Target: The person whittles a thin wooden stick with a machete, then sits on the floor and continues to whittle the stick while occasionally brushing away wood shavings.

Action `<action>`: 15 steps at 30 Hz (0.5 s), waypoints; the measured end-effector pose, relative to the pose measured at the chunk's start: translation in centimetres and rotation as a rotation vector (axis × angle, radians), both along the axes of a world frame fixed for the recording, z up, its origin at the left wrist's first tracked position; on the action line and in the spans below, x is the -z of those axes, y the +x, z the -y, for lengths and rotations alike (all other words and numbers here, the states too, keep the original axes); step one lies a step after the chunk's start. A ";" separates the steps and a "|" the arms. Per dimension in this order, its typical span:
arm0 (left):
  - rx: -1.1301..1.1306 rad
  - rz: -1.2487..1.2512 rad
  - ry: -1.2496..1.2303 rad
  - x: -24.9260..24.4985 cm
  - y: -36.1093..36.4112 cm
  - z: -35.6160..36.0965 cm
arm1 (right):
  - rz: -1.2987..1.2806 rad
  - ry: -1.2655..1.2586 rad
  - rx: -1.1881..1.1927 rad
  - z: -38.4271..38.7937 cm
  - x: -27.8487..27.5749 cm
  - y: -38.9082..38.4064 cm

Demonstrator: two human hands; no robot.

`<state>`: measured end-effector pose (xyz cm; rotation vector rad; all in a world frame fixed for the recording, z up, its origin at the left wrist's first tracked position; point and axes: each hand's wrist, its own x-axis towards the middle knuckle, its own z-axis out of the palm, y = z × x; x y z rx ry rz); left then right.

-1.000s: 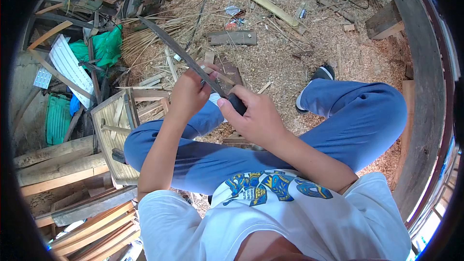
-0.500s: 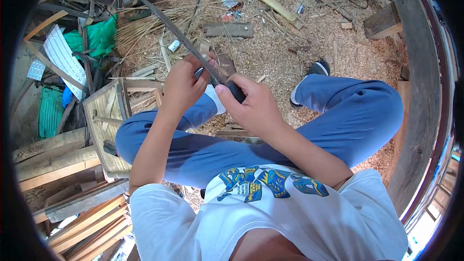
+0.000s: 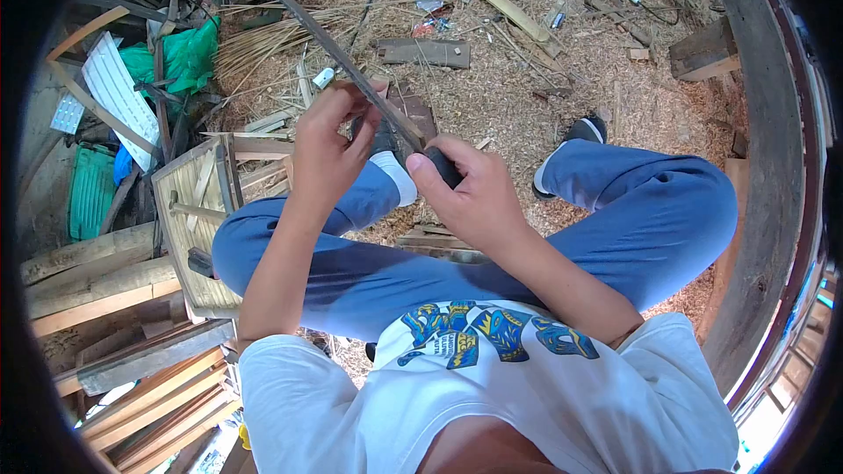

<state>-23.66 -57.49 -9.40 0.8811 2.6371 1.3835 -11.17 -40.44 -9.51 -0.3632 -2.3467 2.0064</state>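
Note:
A long, dark knife (image 3: 329,53) slants up to the left, its tip near the pile of thin strips. My right hand (image 3: 479,197) is closed around its black handle (image 3: 446,168), the thumb lying along the near end of the blade. On the left side of the blade, my left hand (image 3: 329,132) has its fingers curled in close to the metal, and the blade partly covers the fingertips. Whether those fingers pinch the blade or a small piece beside it cannot be made out.
Wood shavings (image 3: 518,79) cover the ground around my shoes. A wooden stool-like frame (image 3: 198,228) stands by my left knee, above stacked planks (image 3: 158,404). Green plastic (image 3: 189,57) and scrap lie at upper left. A thick beam (image 3: 764,167) runs along the right.
Both hands and the knife sit slightly further right and lower in view, as does much of the background. The left fingers have shifted a little beside the blade; the right grip stays the same.

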 end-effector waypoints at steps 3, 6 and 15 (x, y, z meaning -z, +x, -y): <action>-0.030 -0.114 -0.031 0.6 0.1 0.0 | 0.032 0.018 -0.029 -0.1 0.0 -0.1; -0.006 -0.111 -0.104 1.1 0.2 0.6 | 0.087 0.002 -0.039 -0.1 -0.6 0.0; -0.106 -0.047 0.179 1.7 0.7 -0.5 | 0.068 -0.002 -0.016 -0.1 -0.9 0.4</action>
